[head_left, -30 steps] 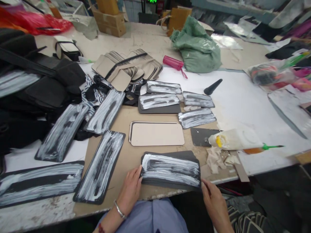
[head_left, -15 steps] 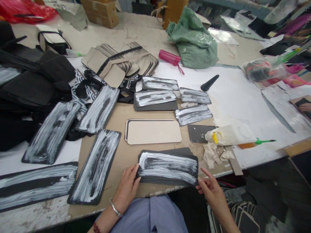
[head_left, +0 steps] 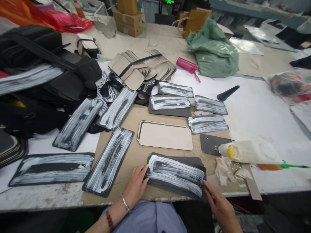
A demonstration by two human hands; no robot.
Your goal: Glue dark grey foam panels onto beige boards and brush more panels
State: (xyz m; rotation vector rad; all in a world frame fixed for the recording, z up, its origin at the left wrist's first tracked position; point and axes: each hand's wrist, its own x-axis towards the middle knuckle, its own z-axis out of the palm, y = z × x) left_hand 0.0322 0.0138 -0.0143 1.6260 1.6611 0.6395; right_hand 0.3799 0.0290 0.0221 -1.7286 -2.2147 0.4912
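head view: the white-smeared panel (head_left: pixel 176 174), near centre, looks light, stiff, slick on top (best held by edges); left hand (head_left: pixel 136 186) and right hand (head_left: pixel 220 203), nearly closed, pinch its left and right ends.

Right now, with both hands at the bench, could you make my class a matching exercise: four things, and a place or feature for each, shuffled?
1. Left hand
2. Right hand
3. Pink case
4. Whitish container

A. Beside the green bag
B. At the right end of the nearest streaked panel
C. Yellow patch at one end
D. Silver bracelet at its wrist

Pairs: 1-D, 2-B, 3-A, 4-C
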